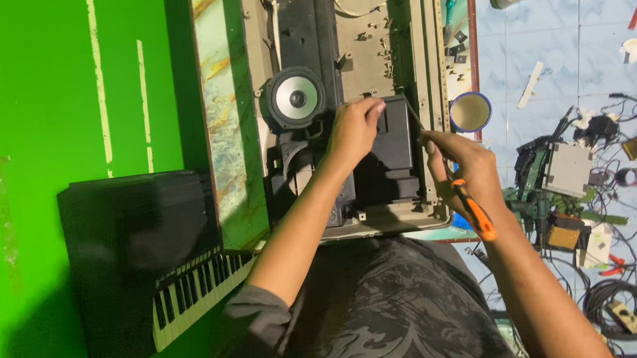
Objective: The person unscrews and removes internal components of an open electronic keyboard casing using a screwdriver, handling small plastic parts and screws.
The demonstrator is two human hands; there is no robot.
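Observation:
An opened electronic keyboard shell [423, 42] lies in front of me, its inside showing a round grey speaker [296, 97] and a black plastic housing [395, 152]. My left hand [355, 127] rests on the top edge of that black housing, fingers curled over it. My right hand [465, 168] grips a screwdriver with an orange handle [476, 214]; its thin metal shaft [413, 117] angles up to the housing's upper right corner.
A black keyboard section with white keys [194, 290] leans against the green wall [37, 93] on the left. A small round blue-rimmed tin [470, 111] sits right of the shell. Circuit boards, cables and tools [581, 177] litter the blue tiled floor at right.

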